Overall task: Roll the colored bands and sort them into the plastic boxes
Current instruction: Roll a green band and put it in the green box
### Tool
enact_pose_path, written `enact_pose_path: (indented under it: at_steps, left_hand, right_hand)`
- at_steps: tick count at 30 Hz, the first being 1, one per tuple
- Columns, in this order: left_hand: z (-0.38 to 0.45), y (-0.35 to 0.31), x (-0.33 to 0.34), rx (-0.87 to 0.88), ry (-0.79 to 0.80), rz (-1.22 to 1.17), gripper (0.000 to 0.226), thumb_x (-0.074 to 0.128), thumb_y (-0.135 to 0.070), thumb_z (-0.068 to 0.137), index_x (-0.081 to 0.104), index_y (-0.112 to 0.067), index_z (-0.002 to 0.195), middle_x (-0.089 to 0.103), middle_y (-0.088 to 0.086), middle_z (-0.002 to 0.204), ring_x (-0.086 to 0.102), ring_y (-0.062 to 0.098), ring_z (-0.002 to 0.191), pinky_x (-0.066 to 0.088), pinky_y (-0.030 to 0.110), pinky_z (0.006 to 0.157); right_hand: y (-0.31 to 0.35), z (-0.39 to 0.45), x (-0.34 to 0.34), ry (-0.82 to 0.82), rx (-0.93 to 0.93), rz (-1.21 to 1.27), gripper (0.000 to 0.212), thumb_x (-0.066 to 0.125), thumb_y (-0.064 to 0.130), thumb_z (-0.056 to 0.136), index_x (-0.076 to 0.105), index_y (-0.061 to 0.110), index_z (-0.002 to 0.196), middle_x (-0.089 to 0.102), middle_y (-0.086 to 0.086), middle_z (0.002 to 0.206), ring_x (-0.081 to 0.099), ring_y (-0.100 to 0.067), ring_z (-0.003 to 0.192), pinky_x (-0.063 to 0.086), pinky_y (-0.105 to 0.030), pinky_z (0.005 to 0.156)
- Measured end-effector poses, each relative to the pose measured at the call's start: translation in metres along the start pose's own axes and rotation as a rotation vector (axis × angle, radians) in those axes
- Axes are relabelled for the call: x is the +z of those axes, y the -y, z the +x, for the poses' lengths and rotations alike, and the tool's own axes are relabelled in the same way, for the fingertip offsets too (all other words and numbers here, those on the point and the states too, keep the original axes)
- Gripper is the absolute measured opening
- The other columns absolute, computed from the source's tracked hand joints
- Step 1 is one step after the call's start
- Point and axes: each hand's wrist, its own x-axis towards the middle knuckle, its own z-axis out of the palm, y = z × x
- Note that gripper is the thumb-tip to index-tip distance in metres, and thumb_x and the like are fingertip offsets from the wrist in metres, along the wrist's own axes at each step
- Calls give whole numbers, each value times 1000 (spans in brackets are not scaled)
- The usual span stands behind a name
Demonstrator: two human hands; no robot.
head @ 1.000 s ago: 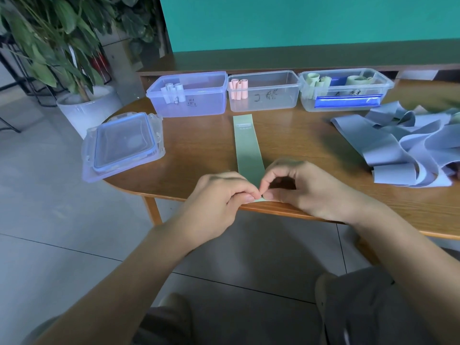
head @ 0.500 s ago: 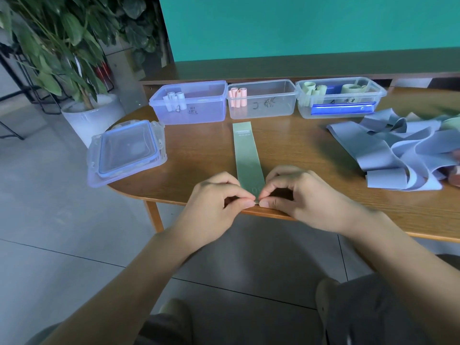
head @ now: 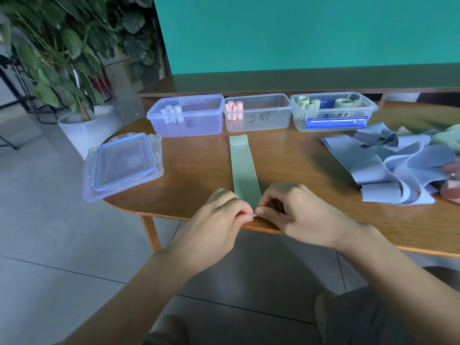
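Pinched near end of green band [head: 243, 168] between left hand [head: 219, 220] and right hand [head: 293, 215]; looked light, limp, stretchy, best rolled tight from that edge.

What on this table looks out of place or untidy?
The lid lies loose and overhangs the table's left edge. In the right box a blue lid sits among the green rolls. The unrolled bands lie in a tangled heap. Nothing looks damaged.
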Motion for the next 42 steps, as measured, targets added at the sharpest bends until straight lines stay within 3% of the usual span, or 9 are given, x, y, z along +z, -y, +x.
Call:
enact_pose_path:
  at_steps: [2, 8, 20, 25, 27, 30, 32, 36, 42]
  left_hand:
    - [1, -1, -1, -67, -8, -69, 9, 69, -29, 93, 70, -21, 92, 54, -14, 89, 49, 0, 90, 38, 12, 80]
    - [9, 1, -1, -188, -13, -105, 9, 68, -30, 92, 73, -26, 87, 55, -19, 86, 52, -2, 86, 35, 7, 75]
    - [7, -1, 5, -82, -115, 24, 35, 47, -39, 98, 70, -14, 89, 56, -3, 90, 51, 11, 84, 46, 22, 71]
    - [5, 2, 11, 4, -80, 194, 7, 71, -6, 86, 72, -13, 89, 60, 0, 91, 52, 11, 90, 57, 29, 67]
    - [3, 2, 11, 35, -99, 218, 11, 63, -12, 92, 74, -12, 91, 62, 1, 92, 55, 12, 90, 58, 28, 68]
    - [0, 0, 10, 55, -109, 229, 42, 40, -30, 102, 77, -11, 98, 64, 2, 95, 60, 15, 90, 57, 25, 73]
    - [0, 0, 9, 40, -126, 214, 37, 44, -27, 101, 77, -10, 97, 63, 3, 93, 60, 15, 87, 56, 25, 72]
    - [2, -2, 9, 16, -153, 204, 9, 69, -12, 92, 75, -6, 92, 60, 4, 87, 56, 17, 82, 54, 27, 71]
    - [1, -4, 11, 9, -166, 212, 14, 65, -16, 94, 74, -7, 89, 56, 2, 85, 52, 15, 82, 51, 25, 73]
  right_hand:
    - [0, 1, 0, 5, 10, -14, 11, 67, 34, 96, 68, 25, 89, 62, 16, 82, 57, -2, 78, 40, -14, 65]
    - [-2, 4, -3, 1, 65, -23, 18, 68, 38, 94, 64, 25, 83, 58, 14, 71, 56, -4, 72, 38, -15, 59]
    - [-1, 14, -3, 25, 147, -71, 22, 64, 39, 95, 52, 29, 79, 55, 13, 79, 52, -2, 73, 34, -17, 61]
    - [3, 15, 2, 11, 159, -42, 16, 59, 34, 97, 50, 29, 85, 57, 12, 82, 56, -7, 73, 40, -23, 64]
    - [5, 14, 3, 4, 161, -48, 15, 58, 34, 98, 50, 26, 88, 57, 12, 81, 57, -9, 71, 44, -27, 64]
    - [9, 15, 6, -22, 181, -78, 14, 58, 33, 98, 50, 23, 92, 57, 8, 87, 58, -14, 77, 50, -35, 71]
    - [10, 15, 10, -67, 191, -96, 13, 59, 32, 97, 52, 21, 97, 58, 4, 96, 58, -18, 84, 53, -39, 77]
    - [5, 11, 19, -195, 8, -190, 8, 59, 24, 97, 60, 18, 102, 57, 3, 102, 56, -19, 95, 56, -42, 77]
    - [1, -4, 21, -231, -184, -347, 14, 57, 23, 103, 69, 20, 110, 66, 2, 100, 55, -22, 93, 54, -41, 78]
